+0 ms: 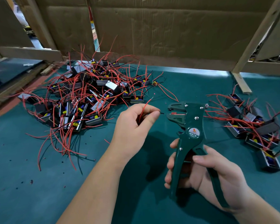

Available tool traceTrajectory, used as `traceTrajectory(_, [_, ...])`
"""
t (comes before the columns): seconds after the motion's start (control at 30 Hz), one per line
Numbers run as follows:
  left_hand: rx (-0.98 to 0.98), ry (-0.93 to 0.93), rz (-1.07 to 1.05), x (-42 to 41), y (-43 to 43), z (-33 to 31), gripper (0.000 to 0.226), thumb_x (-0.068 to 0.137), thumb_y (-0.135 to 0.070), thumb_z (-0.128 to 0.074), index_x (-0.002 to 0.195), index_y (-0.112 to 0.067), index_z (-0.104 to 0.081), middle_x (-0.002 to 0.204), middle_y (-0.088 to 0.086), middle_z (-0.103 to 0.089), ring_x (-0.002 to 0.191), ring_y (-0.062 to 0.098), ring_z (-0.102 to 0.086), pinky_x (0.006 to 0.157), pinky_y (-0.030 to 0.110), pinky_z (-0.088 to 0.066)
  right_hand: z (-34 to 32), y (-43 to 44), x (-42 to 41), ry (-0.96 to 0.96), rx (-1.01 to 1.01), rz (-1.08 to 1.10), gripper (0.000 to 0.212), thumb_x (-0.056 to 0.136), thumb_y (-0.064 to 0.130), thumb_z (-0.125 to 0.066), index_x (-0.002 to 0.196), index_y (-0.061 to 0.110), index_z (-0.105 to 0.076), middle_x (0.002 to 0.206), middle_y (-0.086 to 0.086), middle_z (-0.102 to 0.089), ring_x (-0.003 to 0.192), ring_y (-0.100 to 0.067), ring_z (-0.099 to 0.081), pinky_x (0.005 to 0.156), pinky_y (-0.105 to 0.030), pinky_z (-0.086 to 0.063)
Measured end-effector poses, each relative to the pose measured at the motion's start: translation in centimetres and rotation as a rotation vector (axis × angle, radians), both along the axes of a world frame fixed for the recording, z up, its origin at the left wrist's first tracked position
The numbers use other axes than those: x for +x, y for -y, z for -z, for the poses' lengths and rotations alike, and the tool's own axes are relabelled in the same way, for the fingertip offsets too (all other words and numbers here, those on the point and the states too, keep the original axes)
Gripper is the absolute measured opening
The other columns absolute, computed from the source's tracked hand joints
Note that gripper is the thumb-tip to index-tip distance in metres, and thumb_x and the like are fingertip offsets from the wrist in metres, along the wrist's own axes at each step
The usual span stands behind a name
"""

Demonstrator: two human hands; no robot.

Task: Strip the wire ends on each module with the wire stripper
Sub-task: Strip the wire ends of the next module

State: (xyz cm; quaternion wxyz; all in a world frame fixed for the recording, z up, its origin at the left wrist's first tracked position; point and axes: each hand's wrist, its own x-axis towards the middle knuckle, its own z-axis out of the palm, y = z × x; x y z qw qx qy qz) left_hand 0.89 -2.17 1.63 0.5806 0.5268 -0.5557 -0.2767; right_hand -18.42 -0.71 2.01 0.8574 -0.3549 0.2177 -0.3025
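My left hand (137,122) pinches a thin black wire (161,113) between thumb and forefinger, its tip pointing right just short of the stripper's jaws. A red wire (147,103) curls up out of the same fist; the module they belong to is hidden inside the hand. My right hand (205,172) grips the two handles of the dark green wire stripper (190,123), held upright with its jaws (174,113) facing left. A big heap of black modules with red wires (81,97) lies at the left, and a smaller group of modules (252,125) lies at the right.
Everything rests on a teal mat (39,191) dotted with tiny bits of cut insulation (31,181). A cardboard wall on a wooden frame (168,33) closes the back, with a wooden post (242,83) at the right rear.
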Motion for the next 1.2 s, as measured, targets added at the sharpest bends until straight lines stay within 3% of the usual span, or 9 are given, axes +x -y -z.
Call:
traceTrajectory(0.17, [-0.040,-0.199,0.005,-0.4,-0.4,-0.7,0.010,0.092,-0.014,-0.061,0.085,-0.021,-0.064,0.058,-0.012,-0.051,0.047,0.010,-0.039,0.041,0.026,-0.034,-0.2,0.0,-0.1,0.007,-0.003,-0.004,0.063,0.052,0.019,-0.085,0.106,-0.003,-0.062,0.087,-0.033,-0.056,0.073,-0.047,-0.059,0.072,-0.061,-0.049])
traceTrajectory(0.37, [-0.052,-0.143,0.029,-1.2,-0.5,-0.9,0.012,0.089,-0.012,-0.064,0.083,-0.022,-0.064,0.061,-0.019,-0.059,0.055,-0.003,-0.048,0.056,0.012,-0.040,-0.2,-0.3,-0.1,0.033,-0.073,-0.067,0.052,0.064,0.019,-0.080,0.108,0.000,-0.061,0.088,-0.033,-0.056,0.075,-0.047,-0.059,0.072,-0.061,-0.046])
traceTrajectory(0.87, [-0.053,-0.154,0.054,-1.6,-0.5,-0.5,0.006,0.085,-0.024,-0.061,0.081,-0.028,-0.063,0.055,-0.014,-0.054,0.046,0.001,-0.043,0.049,0.013,-0.035,0.0,-0.5,-0.4,-0.082,-0.070,0.016,0.049,0.058,0.022,-0.085,0.097,0.002,-0.062,0.077,-0.032,-0.056,0.062,-0.043,-0.059,0.062,-0.055,-0.050])
traceTrajectory(1.0, [0.046,-0.070,0.081,-1.1,-0.3,0.0,0.014,0.093,-0.030,-0.052,0.090,-0.035,-0.065,0.062,-0.014,-0.057,0.058,-0.001,-0.053,0.054,0.015,-0.040,-0.1,-0.7,0.1,-0.177,-0.032,0.129,0.052,0.049,0.031,-0.087,0.085,0.005,-0.060,0.064,-0.023,-0.052,0.044,-0.033,-0.052,0.048,-0.043,-0.049])
traceTrajectory(1.07, [0.124,0.041,0.145,-0.8,-0.2,0.2,0.023,0.100,-0.023,-0.047,0.096,-0.037,-0.064,0.070,-0.014,-0.060,0.064,-0.004,-0.055,0.059,0.013,-0.043,-0.1,-0.4,0.2,-0.203,0.000,0.233,0.043,0.051,0.031,-0.080,0.077,0.008,-0.056,0.058,-0.015,-0.045,0.035,-0.026,-0.042,0.041,-0.034,-0.043])
traceTrajectory(1.13, [0.210,0.158,0.204,-0.6,-0.1,0.5,0.029,0.100,-0.013,-0.047,0.097,-0.034,-0.066,0.075,-0.016,-0.063,0.066,-0.007,-0.055,0.065,0.010,-0.045,-0.1,-0.1,0.1,-0.173,0.066,0.247,0.036,0.053,0.032,-0.072,0.078,0.009,-0.059,0.060,-0.013,-0.048,0.039,-0.027,-0.045,0.041,-0.035,-0.045])
traceTrajectory(1.2, [0.268,0.266,0.180,-0.5,0.1,0.7,0.028,0.098,-0.011,-0.050,0.102,-0.029,-0.071,0.076,-0.020,-0.064,0.071,-0.010,-0.056,0.071,0.006,-0.042,0.0,0.3,0.0,-0.066,0.071,0.246,0.047,0.049,0.032,-0.078,0.087,0.008,-0.067,0.071,-0.017,-0.059,0.055,-0.034,-0.059,0.053,-0.045,-0.054])
